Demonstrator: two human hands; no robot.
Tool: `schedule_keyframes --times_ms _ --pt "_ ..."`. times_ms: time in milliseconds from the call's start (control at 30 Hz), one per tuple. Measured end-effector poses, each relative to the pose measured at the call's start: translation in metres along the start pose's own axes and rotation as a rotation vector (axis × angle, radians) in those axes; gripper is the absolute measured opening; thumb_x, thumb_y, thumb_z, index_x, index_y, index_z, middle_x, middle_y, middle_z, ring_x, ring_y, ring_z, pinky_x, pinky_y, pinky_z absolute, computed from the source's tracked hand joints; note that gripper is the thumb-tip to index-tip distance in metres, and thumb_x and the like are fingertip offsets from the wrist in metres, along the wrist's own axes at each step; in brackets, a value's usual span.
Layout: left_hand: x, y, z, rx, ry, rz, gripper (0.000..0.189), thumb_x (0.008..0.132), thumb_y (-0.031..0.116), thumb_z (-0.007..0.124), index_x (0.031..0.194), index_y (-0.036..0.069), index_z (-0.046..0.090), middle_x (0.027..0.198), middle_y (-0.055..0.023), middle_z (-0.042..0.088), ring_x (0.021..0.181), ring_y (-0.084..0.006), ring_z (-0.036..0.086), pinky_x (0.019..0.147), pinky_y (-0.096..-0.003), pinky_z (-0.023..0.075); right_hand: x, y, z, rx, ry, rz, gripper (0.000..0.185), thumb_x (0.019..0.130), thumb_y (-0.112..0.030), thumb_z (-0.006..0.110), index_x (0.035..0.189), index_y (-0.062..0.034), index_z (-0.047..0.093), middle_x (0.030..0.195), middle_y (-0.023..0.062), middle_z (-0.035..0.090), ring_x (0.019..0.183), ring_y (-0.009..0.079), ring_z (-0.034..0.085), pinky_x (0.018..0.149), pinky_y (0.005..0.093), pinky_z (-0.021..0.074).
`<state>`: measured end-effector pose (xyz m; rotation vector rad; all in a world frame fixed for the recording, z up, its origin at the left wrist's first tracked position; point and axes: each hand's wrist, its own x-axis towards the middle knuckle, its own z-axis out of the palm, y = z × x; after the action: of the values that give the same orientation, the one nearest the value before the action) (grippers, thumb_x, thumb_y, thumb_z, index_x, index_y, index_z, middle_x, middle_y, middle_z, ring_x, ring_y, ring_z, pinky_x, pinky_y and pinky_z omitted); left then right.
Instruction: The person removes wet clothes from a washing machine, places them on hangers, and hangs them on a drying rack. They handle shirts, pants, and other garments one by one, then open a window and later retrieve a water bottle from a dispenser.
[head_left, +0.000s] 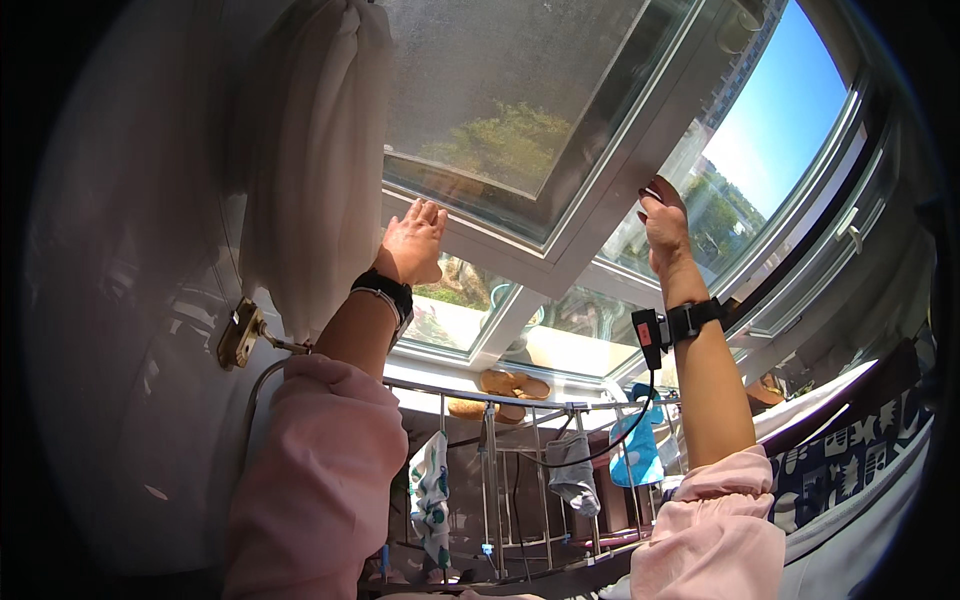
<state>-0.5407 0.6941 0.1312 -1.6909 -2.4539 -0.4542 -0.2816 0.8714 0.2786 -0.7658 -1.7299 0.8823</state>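
A white-framed window sash (637, 150) with a mesh-like panel stands swung inward, its lower corner towards me. My left hand (414, 241) lies with its fingers extended against the bottom rail, holding nothing. At the sash's right-hand edge, my right hand (666, 225) has its fingers bent against the frame; how firmly they hold it is hard to see. Black straps circle both wrists, and a small black device (648, 339) with a cable sits at the right one. Beyond the sash are lower panes (450, 304) and an opening to the sky.
A gathered pale curtain (315, 150) hangs at left above a brass-coloured wall fitting (241, 334). Below the window runs a metal drying rack (491, 480) with a grey sock (574, 469) and a blue cloth item (636, 446). Tan slippers (504, 382) lie near the sill.
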Motion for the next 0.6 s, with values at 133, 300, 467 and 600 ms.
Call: schedule_keyframes --times_ms 133,300,467,600 --pt "-0.019 0.003 -0.008 0.027 -0.022 0.027 0.086 0.074 0.011 0.061 0.153 0.008 0.027 0.154 -0.0081 0.028 0.149 -0.0278 0.018 0.117 -0.0436 0.0308 -0.033 -0.019 -0.009 0.034 -0.108 -0.029 0.047 0.091 -0.008 0.051 0.137 -0.0066 0.051 0.123 0.0073 0.059 0.106 0.0200 0.057 0.093 0.0341 0.0471" --pt "-0.045 -0.004 -0.012 0.122 -0.063 0.045 0.088 0.077 0.016 0.058 0.155 0.008 0.020 0.160 -0.0082 0.020 0.151 -0.0243 0.013 0.120 -0.0381 0.0251 -0.075 -0.039 -0.006 -0.194 -0.067 -0.144 0.049 0.091 -0.009 0.053 0.138 0.0011 0.047 0.122 0.0139 0.057 0.103 0.0215 0.060 0.090 0.0330 0.0510" --pt "-0.066 -0.008 -0.013 0.096 -0.054 0.035 0.089 0.074 0.016 0.058 0.155 0.009 0.020 0.163 -0.0078 0.016 0.151 -0.0243 0.013 0.120 -0.0363 0.0263 -0.110 -0.055 -0.002 -0.262 -0.044 -0.254 0.034 0.084 -0.007 0.056 0.116 0.0037 0.060 0.122 0.0214 0.052 0.116 0.0343 0.051 0.102 0.0401 0.0422" --pt "-0.079 -0.012 -0.020 0.092 -0.029 0.063 0.089 0.074 0.015 0.057 0.156 0.012 0.020 0.163 -0.0053 0.014 0.150 -0.0227 0.017 0.118 -0.0368 0.0309 -0.126 -0.065 -0.007 -0.347 -0.052 -0.393 0.032 0.082 -0.006 0.056 0.112 0.0020 0.061 0.118 0.0212 0.057 0.118 0.0352 0.049 0.104 0.0404 0.0399"
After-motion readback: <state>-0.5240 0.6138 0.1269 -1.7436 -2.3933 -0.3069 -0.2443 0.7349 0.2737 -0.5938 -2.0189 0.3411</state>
